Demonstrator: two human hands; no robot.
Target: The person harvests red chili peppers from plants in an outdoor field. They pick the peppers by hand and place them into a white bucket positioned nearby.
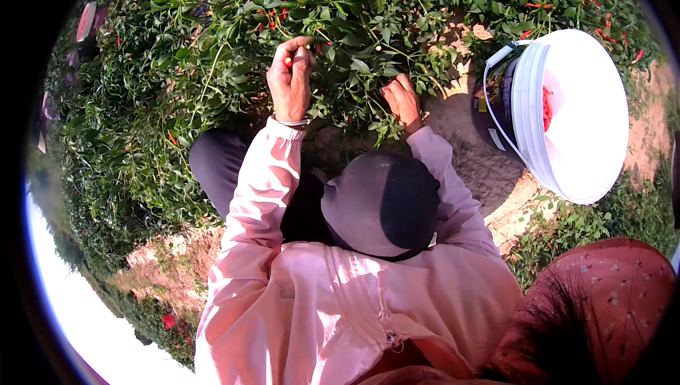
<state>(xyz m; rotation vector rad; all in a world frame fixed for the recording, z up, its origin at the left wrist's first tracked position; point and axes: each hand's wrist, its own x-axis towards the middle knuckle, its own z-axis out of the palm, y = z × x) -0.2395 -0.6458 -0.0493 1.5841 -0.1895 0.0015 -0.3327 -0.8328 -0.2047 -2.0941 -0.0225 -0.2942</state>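
My left hand [291,77] is raised among the green chili pepper plants [234,74], its fingers curled around a red chili pepper [288,62] whose end shows between them. Red chilies [272,19] hang from the plants just above that hand. Lower and to the right, my right hand [402,99] reaches into the leaves with bent fingers; its fingertips are partly hidden, and whether it holds anything cannot be told. A white-rimmed plastic bucket [531,103] stands to the right of my right hand, with red chilies [547,109] visible inside.
Sandy soil [451,119] shows between the plants and the bucket. My bent knees [380,204] are close below my hands. A red patterned fabric brim [611,289] fills the lower right. Low weeds [568,231] grow below the bucket.
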